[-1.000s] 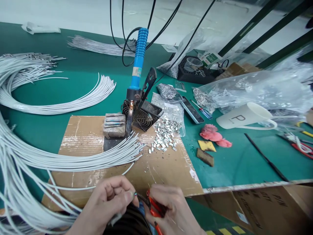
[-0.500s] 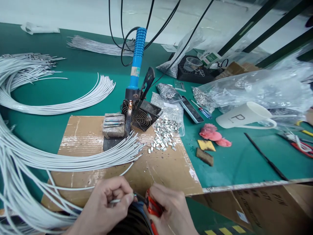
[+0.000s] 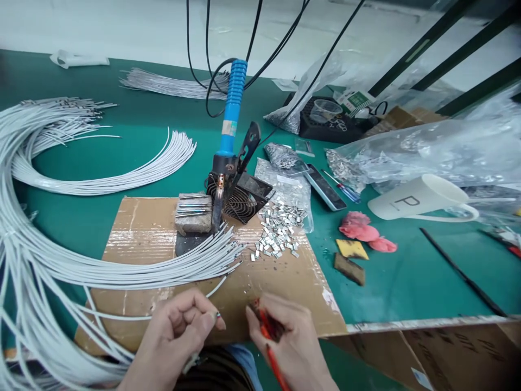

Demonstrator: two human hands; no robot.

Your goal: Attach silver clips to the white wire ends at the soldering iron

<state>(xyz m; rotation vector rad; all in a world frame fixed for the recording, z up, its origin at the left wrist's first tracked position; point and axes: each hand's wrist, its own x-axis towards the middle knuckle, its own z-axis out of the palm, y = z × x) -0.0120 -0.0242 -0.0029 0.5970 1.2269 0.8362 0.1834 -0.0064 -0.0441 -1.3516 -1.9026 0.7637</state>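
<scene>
My left hand (image 3: 179, 331) is closed in a pinch on the end of a thin white wire (image 3: 215, 315) at the near edge of the cardboard sheet (image 3: 280, 282). My right hand (image 3: 288, 342) is closed round red-handled pliers (image 3: 268, 339), their jaws a short way right of the wire tip. A fan of white wires (image 3: 163, 266) lies across the cardboard just beyond both hands. Behind it a blue-handled soldering iron (image 3: 230, 117) stands in its holder by a small fan (image 3: 240, 198). A heap of small metal terminals (image 3: 279, 233) lies to the right.
Large bundles of white wires (image 3: 36, 163) cover the green table on the left. On the right lie a tipped white mug (image 3: 419, 198), pink and yellow sponge pieces (image 3: 360, 233), a phone (image 3: 325, 187), plastic bags (image 3: 427, 146) and a black rod (image 3: 464, 279).
My two hands have drawn apart: the pliers' jaws, which were at the wire tip, are now off to its right. The camera view has shifted slightly downward.
</scene>
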